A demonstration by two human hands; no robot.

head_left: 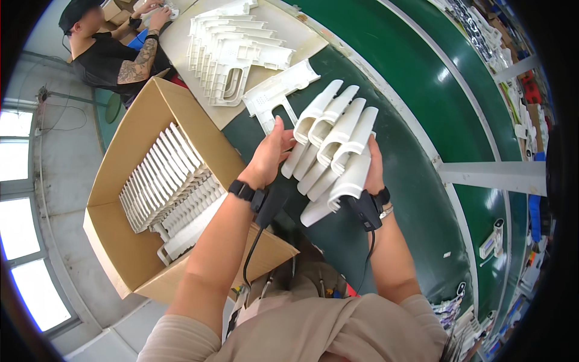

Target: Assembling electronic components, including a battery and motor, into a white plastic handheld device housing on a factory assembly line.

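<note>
Between my two hands is a bundle of white curved plastic shells (357, 130), several of them nested side by side in layers. My left hand (269, 154) closes on the bundle's left side, its thumb pointing up. Against the right side presses my right hand (375, 170), its fingers partly hidden behind the shells. Just beyond my left hand, a flat white plastic housing (278, 88) with a looped handle lies on the green table. Both wrists wear black straps with small cabled devices.
An open cardboard box (120, 241) on my left holds rows of white plastic parts (160, 175). More white housings (232, 51) overlap on a pale sheet (307, 42) at the far side. A co-worker (114, 54) handles something at far left. A green conveyor (410, 66) runs along the right.
</note>
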